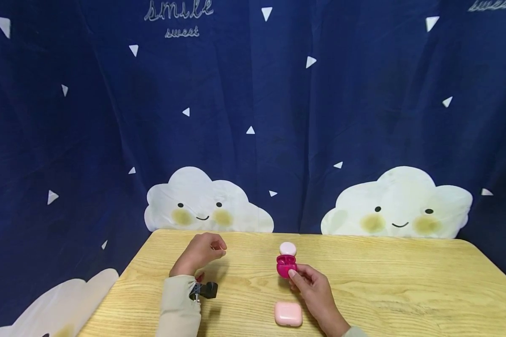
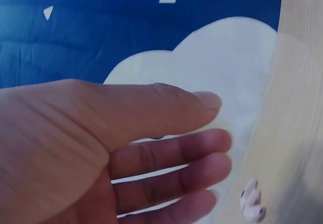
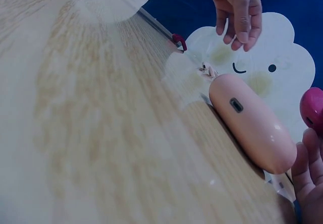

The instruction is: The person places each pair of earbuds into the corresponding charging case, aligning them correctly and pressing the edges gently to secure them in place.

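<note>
My right hand grips a magenta earbud case whose lid stands raised, with the thumb on its front. Just behind it is a round pale pink case. Nearer to me lies a closed peach-pink earbud case, which looms large in the right wrist view. Over the table's left side my left hand hovers, fingers loosely bent and holding nothing visible. Below that hand, pale pink earbuds lie on the wood. A small magenta piece, probably an earbud, lies near the table edge.
The light wooden table ends at a dark blue curtain printed with clouds and triangles. A black wrist camera is strapped to my left wrist and partly covers the tabletop there.
</note>
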The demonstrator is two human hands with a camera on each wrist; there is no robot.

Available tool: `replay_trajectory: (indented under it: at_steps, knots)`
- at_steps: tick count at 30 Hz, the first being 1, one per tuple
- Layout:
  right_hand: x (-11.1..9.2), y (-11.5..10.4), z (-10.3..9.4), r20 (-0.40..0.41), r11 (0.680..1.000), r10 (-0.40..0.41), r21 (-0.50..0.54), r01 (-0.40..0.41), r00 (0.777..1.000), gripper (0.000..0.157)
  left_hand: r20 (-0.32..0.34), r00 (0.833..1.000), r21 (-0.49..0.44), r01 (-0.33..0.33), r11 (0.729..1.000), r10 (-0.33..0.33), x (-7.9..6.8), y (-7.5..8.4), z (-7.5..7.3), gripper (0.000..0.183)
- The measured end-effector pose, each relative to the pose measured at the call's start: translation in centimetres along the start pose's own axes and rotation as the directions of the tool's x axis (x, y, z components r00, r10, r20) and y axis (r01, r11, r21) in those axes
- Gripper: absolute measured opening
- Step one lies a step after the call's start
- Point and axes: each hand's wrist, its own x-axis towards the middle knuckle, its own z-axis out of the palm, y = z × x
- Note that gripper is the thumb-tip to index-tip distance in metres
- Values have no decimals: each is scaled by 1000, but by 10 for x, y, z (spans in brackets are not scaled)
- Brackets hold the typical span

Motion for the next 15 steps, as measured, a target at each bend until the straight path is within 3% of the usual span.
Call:
replay_trajectory:
  at_steps: [7, 15]
  knots:
    - [0, 1, 0, -4, 1000, 14, 9, -14, 1000, 30, -17, 998, 32, 61, 998, -61, -7, -7, -8, 9]
    - [0, 1, 0, -9, 1000, -4, 16, 4, 1000, 28, 7, 986, 14, 164, 986, -164, -16, -11, -19, 10]
